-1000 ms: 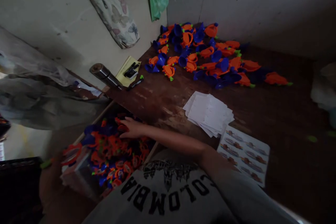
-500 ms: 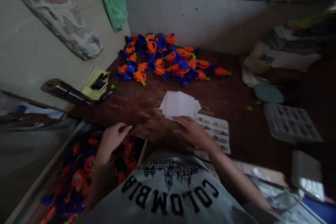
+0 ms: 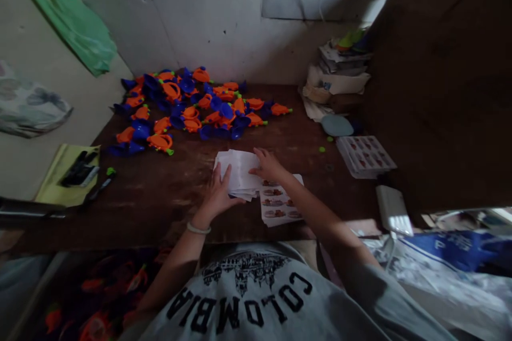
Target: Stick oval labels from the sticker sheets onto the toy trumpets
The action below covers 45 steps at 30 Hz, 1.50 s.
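- so the stack of white paper slips [image 3: 239, 169] is a loose, slightly fanned pile, plain white, edges not lined up, a bit blurry tbh
- it sits on the dark brown wooden table [image 3: 168, 197], near the front edge, right in front of the person
- its right side overlaps a printed sticker sheet [image 3: 280, 205] with rows of little orange pictures
- left hand [image 3: 218, 194] lies flat on the near-left corner of the stack, fingers spread and pointing away from the person, palm down on the table and paper
- there's a thin pale bracelet [image 3: 199, 229] on that wrist
- right hand [image 3: 268, 165] is on the far-right corner of the stack, fingers bent with the tips on the top slip; can't tell if it's actually pinching one or just pressing
- well behind the stack is a heap of orange and blue plastic toys [image 3: 188, 106] against the wall
- off to the right: a tray of stickers [image 3: 366, 154] and a round grey-blue lid [image 3: 337, 126]
- far left: a yellow pad [image 3: 56, 186] with a marker [image 3: 100, 186] beside it
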{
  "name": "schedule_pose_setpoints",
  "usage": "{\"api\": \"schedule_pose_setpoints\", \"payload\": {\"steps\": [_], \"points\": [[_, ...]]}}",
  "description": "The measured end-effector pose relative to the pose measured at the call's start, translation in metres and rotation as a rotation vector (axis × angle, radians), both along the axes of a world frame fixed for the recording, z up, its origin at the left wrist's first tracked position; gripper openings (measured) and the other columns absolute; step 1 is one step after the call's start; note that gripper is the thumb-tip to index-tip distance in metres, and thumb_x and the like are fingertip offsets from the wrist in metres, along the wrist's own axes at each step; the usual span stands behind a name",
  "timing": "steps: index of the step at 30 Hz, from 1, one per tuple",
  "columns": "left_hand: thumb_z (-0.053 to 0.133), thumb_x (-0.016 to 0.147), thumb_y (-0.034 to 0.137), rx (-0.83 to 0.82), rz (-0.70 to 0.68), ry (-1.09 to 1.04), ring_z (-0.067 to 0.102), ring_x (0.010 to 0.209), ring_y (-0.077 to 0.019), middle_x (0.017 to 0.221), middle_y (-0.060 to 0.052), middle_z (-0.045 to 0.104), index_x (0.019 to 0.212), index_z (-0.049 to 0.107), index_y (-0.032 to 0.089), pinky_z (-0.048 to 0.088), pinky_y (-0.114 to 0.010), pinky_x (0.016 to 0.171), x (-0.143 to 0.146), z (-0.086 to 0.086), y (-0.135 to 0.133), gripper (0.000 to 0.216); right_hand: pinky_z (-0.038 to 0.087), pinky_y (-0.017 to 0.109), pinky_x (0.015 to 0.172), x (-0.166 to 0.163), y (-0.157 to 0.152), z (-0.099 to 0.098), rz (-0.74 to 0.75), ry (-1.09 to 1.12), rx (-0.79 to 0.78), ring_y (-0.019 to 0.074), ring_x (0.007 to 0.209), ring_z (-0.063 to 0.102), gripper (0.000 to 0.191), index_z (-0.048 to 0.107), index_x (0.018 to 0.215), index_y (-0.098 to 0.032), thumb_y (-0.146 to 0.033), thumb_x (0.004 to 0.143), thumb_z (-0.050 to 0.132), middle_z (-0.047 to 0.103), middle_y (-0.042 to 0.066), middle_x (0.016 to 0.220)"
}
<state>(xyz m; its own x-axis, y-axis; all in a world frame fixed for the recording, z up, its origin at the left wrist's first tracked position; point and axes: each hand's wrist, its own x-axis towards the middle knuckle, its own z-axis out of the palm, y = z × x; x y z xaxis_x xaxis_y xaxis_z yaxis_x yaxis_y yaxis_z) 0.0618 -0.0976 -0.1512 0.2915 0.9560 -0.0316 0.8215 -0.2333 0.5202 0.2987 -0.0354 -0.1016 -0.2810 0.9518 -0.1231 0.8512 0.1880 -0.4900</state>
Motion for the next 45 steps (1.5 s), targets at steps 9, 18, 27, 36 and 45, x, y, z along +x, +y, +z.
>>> {"api": "schedule_pose_setpoints", "payload": {"steps": [9,18,27,36,45], "points": [[0.083,0.085,0.054,-0.017,-0.089,0.281,0.015,0.167,-0.0474,0.181,-0.016,0.016,0.164,0.044,0.033,0.026,-0.075,0.126,0.012,0.011,-0.009,0.090,0.039,0.066,0.123,0.037,-0.107,0.023,0.063,-0.110,-0.009,0.0402,0.156,0.041,0.065,0.060,0.144,-0.023,-0.024,0.083,0.083,0.051,0.019,0.162],[0.080,0.086,0.058,0.020,-0.092,0.233,0.015,0.167,-0.0469,0.180,-0.016,0.019,0.164,0.044,0.032,0.024,-0.077,0.126,0.011,0.001,-0.011,0.090,0.053,0.052,0.119,0.067,-0.162,-0.007,0.175,-0.313,-0.118,0.0349,0.148,0.057,0.057,0.071,0.137,-0.026,-0.006,0.084,0.068,0.069,0.014,0.148],[0.079,0.087,0.061,0.046,-0.104,0.251,0.012,0.168,-0.0468,0.181,-0.016,0.015,0.167,0.037,0.031,0.022,-0.076,0.127,0.007,-0.003,-0.013,0.095,0.061,0.038,0.080,0.074,-0.149,0.014,0.115,-0.290,-0.164,0.0301,0.099,0.080,0.016,0.078,0.097,-0.021,-0.022,0.094,0.062,0.082,0.014,0.109],[0.088,0.074,0.064,0.065,-0.093,0.129,0.001,0.167,-0.0523,0.180,-0.021,0.015,0.167,0.038,0.025,0.006,-0.085,0.124,0.007,0.011,-0.018,0.113,0.062,0.030,0.080,0.116,-0.142,0.033,0.051,-0.094,-0.077,0.0231,0.094,0.083,0.026,0.082,0.099,-0.024,-0.017,0.098,0.057,0.086,0.005,0.105],[0.050,0.096,0.079,-0.618,0.049,-1.142,0.079,0.093,-0.0285,0.111,-0.015,0.082,0.156,0.053,0.020,0.063,-0.042,0.085,0.035,0.057,-0.037,0.085,0.064,0.037,0.102,0.103,-0.146,0.061,0.300,0.258,0.835,0.0198,0.100,0.081,0.017,0.077,0.103,-0.025,-0.028,0.105,0.060,0.086,0.001,0.096]]}}
